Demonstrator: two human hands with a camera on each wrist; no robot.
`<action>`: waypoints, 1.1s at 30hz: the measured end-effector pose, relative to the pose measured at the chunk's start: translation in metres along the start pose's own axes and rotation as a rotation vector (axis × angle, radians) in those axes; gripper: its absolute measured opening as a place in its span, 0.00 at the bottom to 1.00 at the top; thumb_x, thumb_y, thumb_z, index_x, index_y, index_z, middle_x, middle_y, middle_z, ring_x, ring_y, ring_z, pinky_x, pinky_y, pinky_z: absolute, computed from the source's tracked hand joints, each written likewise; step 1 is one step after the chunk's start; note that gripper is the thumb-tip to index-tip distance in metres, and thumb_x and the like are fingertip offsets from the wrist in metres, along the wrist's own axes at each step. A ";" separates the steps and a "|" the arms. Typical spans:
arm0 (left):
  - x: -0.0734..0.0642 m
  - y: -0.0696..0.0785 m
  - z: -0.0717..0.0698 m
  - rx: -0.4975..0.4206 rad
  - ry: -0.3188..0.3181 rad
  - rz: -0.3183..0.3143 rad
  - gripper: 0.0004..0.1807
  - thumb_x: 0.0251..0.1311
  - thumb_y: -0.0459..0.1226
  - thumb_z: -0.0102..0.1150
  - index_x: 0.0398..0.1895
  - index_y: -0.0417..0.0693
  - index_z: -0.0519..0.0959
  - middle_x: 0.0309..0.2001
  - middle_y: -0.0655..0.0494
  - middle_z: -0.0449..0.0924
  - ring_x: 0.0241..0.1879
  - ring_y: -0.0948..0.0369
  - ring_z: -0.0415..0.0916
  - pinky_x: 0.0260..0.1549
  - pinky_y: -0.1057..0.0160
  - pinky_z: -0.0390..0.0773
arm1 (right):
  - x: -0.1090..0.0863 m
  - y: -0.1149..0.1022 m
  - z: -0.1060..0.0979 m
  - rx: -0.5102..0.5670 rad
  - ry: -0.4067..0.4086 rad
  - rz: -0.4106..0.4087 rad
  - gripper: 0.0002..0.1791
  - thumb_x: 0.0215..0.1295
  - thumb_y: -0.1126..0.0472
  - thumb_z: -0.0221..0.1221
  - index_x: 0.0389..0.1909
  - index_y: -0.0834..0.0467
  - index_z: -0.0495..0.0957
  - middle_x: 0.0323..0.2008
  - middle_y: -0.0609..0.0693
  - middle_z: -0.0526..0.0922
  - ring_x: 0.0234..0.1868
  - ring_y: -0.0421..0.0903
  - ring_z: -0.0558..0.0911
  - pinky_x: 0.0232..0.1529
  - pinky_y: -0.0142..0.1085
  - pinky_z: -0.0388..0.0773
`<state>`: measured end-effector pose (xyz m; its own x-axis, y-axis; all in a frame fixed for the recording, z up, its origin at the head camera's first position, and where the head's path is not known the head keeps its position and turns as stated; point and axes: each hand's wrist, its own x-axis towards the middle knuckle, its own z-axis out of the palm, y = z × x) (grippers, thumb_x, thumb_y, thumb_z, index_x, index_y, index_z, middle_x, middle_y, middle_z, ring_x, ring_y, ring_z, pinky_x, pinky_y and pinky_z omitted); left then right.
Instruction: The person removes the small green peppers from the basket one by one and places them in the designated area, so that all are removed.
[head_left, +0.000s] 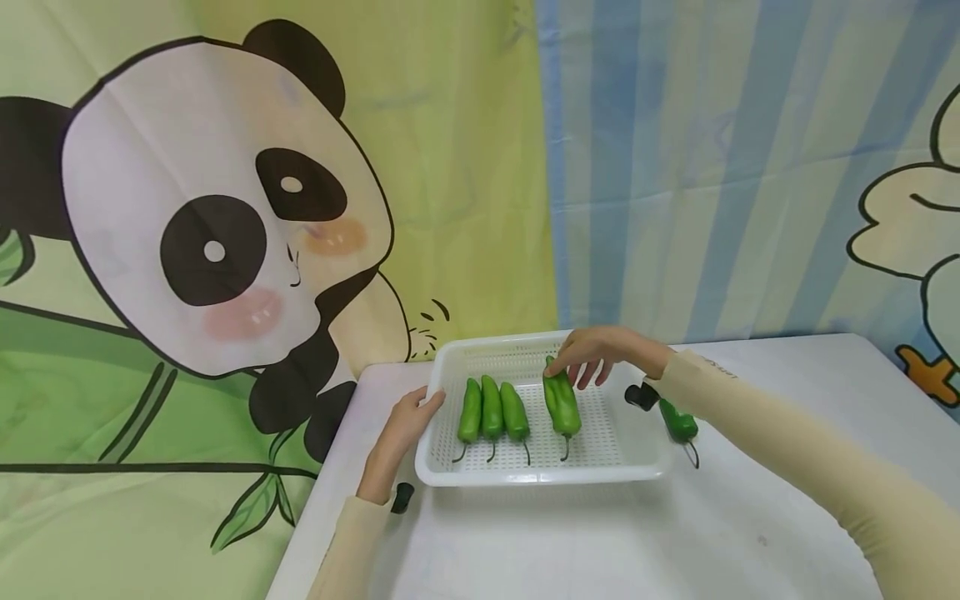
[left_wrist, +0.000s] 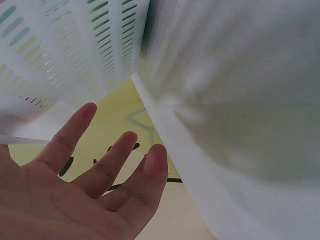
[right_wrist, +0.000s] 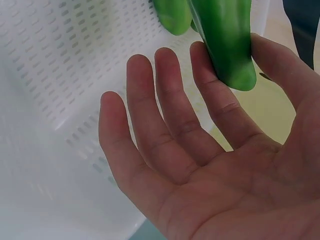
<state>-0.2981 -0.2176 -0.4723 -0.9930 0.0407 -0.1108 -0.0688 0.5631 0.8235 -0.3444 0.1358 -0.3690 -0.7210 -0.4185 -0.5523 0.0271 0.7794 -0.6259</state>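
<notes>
Between thumb and index finger, my right hand [head_left: 600,350] pinches a green pepper [head_left: 561,404] by its narrow end over the right half of a white plastic basket [head_left: 543,478]. The pepper's stem hangs toward me. In the right wrist view the other fingers [right_wrist: 142,100] are spread apart from the pepper [right_wrist: 227,45]. Three more green peppers [head_left: 491,408] lie side by side in the basket's left half, stems toward me. My left hand [head_left: 401,429] is at the basket's left rim; in the left wrist view its fingers [left_wrist: 105,167] extend loosely beside the slotted wall [left_wrist: 100,40].
Another green pepper [head_left: 680,423] lies on the white table [head_left: 555,550] just right of the basket, partly hidden by my right sleeve [head_left: 780,450]. Behind the table hangs a printed curtain [head_left: 465,167] with a panda and stripes.
</notes>
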 end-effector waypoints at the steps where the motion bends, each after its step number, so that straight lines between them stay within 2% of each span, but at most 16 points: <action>1: 0.000 0.000 0.000 0.001 0.001 -0.001 0.30 0.73 0.55 0.51 0.71 0.48 0.71 0.49 0.44 0.86 0.38 0.55 0.87 0.34 0.57 0.88 | -0.002 0.000 -0.002 0.007 0.000 0.001 0.23 0.67 0.40 0.61 0.51 0.53 0.83 0.50 0.57 0.84 0.48 0.52 0.86 0.51 0.48 0.84; 11: 0.001 -0.001 0.000 0.001 0.003 -0.001 0.30 0.72 0.55 0.51 0.71 0.49 0.71 0.48 0.44 0.86 0.37 0.56 0.87 0.32 0.57 0.88 | -0.018 0.005 -0.018 0.016 -0.018 0.003 0.27 0.67 0.39 0.60 0.57 0.54 0.81 0.51 0.55 0.84 0.56 0.56 0.84 0.53 0.50 0.83; 19: 0.001 -0.001 0.001 0.001 0.005 -0.003 0.31 0.72 0.55 0.51 0.71 0.49 0.71 0.48 0.44 0.86 0.37 0.56 0.87 0.33 0.57 0.88 | -0.027 0.014 -0.025 0.016 -0.030 0.007 0.26 0.67 0.38 0.60 0.54 0.54 0.81 0.51 0.56 0.83 0.54 0.53 0.85 0.53 0.50 0.83; 26: 0.000 -0.002 0.001 0.001 0.007 -0.002 0.31 0.72 0.56 0.51 0.71 0.49 0.71 0.49 0.44 0.86 0.38 0.56 0.87 0.33 0.57 0.88 | -0.035 0.017 -0.031 0.023 -0.039 -0.002 0.31 0.67 0.37 0.60 0.62 0.55 0.77 0.53 0.57 0.81 0.57 0.56 0.83 0.55 0.52 0.82; 33: 0.001 -0.003 0.001 -0.007 0.002 0.007 0.30 0.73 0.56 0.50 0.70 0.50 0.72 0.47 0.45 0.87 0.36 0.56 0.88 0.32 0.57 0.88 | -0.042 0.022 -0.038 0.036 -0.032 -0.005 0.29 0.68 0.39 0.60 0.61 0.54 0.78 0.55 0.59 0.81 0.57 0.56 0.83 0.54 0.50 0.83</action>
<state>-0.2991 -0.2183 -0.4755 -0.9936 0.0431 -0.1040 -0.0626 0.5567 0.8283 -0.3393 0.1883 -0.3389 -0.6983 -0.4377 -0.5664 0.0488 0.7603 -0.6478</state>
